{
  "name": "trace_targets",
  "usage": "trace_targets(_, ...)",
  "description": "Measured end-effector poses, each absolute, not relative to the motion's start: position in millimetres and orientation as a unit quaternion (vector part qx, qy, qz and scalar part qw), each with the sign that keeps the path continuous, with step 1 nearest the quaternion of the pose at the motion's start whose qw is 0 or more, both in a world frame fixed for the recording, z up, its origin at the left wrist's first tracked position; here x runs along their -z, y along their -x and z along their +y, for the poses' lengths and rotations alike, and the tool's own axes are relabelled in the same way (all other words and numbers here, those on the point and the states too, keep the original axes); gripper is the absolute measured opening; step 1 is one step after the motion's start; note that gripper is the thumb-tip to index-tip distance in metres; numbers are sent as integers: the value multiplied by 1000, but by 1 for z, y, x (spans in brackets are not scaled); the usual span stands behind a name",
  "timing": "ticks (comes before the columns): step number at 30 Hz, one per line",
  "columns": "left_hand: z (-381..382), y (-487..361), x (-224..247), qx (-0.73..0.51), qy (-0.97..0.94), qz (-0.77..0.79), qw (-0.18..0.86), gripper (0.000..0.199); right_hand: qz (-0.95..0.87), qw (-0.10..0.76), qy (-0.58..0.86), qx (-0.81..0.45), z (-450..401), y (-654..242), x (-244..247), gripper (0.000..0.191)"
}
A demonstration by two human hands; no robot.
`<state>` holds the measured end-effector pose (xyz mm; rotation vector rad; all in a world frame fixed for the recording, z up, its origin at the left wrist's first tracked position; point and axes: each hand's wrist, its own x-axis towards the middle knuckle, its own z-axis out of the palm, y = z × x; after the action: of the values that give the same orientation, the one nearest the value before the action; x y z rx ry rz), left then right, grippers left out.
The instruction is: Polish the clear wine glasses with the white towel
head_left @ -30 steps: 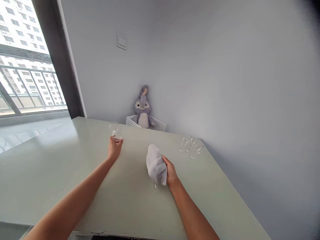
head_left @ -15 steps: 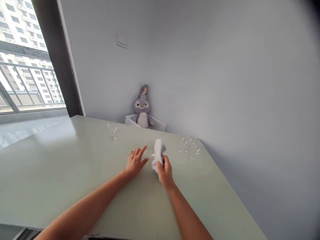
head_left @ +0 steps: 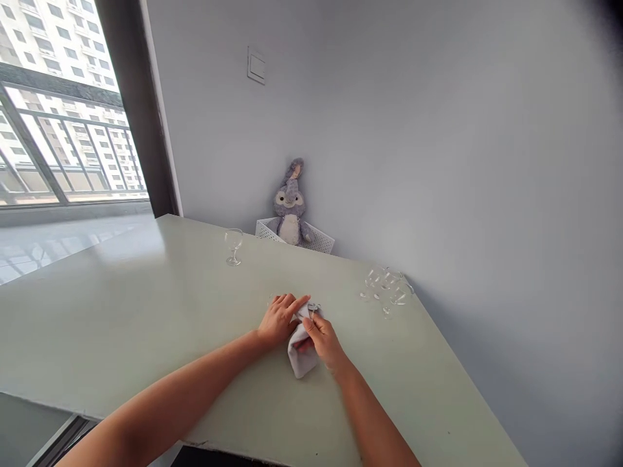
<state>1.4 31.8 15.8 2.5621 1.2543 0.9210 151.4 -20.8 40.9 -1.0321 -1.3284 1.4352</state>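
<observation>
While a clear glass (head_left: 317, 307) is held between the two hands, over the middle of the desk (head_left: 195, 305), most of it is hidden by fingers and fabric. One end is seen just above the right hand (head_left: 325, 337), and what may be the other end is faintly glimpsed beyond the left hand (head_left: 277, 319), so the glass seems to be tipped on its side. Whether it is rested on the desk cannot be told.

By the left hand, half curled with its index finger stretched out, the glass appears to be gripped. A pale cloth (head_left: 302, 368) is pinched in the right hand, its loose end left hanging towards the near edge.

The step in hand is judged to be the wiping of the glass, with the cloth brought to its mouth. For the next move, a steady but light hold is called for on the left, and the cloth needs to be worked round the bowl without the rim being strained.

Farther off, another glass (head_left: 233, 243) is stood upright to the left, and a cluster of glasses (head_left: 389, 282) is gathered near the right edge. Behind the desk, a plush toy (head_left: 291, 227) is propped in a white basket (head_left: 321, 242).
</observation>
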Motion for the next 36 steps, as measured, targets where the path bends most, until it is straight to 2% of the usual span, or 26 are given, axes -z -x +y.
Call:
trace_targets(3, 31, 2, -16, -293, -863, 400, 93, 56, -558, 401, 387, -615, -26, -151, -44, 35)
trace_targets(5, 31, 5, -18, -279, -874, 384, 102, 57, -563, 398, 397, -606, -24, -150, -40, 34)
trace_targets(8, 30, 5, -25, -270, -881, 381, 80, 58, -521, 455, 432, -579, -17, -150, -29, 22)
trace_targets(13, 23, 0, -47, -295, -884, 361, -12, 46, -364, 563, 344, -658, -6, -157, -23, 23)
trace_targets(17, 25, 4, -65, -248, -902, 353, 21, 38, -379, 551, 317, -672, -8, -166, -32, 18)
trace_targets(20, 29, 15, -79, -195, -887, 380, 176, 40, -486, 487, 331, -646, -17, -173, -47, 16)
trace_targets(22, 29, 26, -88, -124, -854, 349, 365, 42, -557, 425, 326, -634, -25, -177, -58, 18)
trace_targets(24, 27, 37, -94, -47, -797, 286, 530, 53, -602, 373, 309, -635, -31, -177, -66, 21)
trace_targets(26, 23, 45, -98, -5, -766, 254, 590, 64, -613, 354, 293, -643, -35, -175, -69, 22)
trace_targets(28, 18, 49, -102, -15, -799, 285, 530, 64, -591, 373, 290, -654, -35, -169, -67, 21)
trace_targets(29, 15, 49, -103, -39, -833, 318, 452, 59, -566, 394, 294, -662, -33, -165, -63, 20)
trace_targets(32, 4, 44, -105, -105, -909, 389, 104, 45, -448, 480, 297, -693, -28, -154, -50, 19)
trace_targets(34, -1, 39, -104, -101, -919, 374, -73, 42, -378, 515, 281, -717, -26, -149, -42, 19)
trace_targets(36, -1, 37, -102, -84, -925, 346, -132, 31, -354, 510, 268, -737, -26, -146, -37, 21)
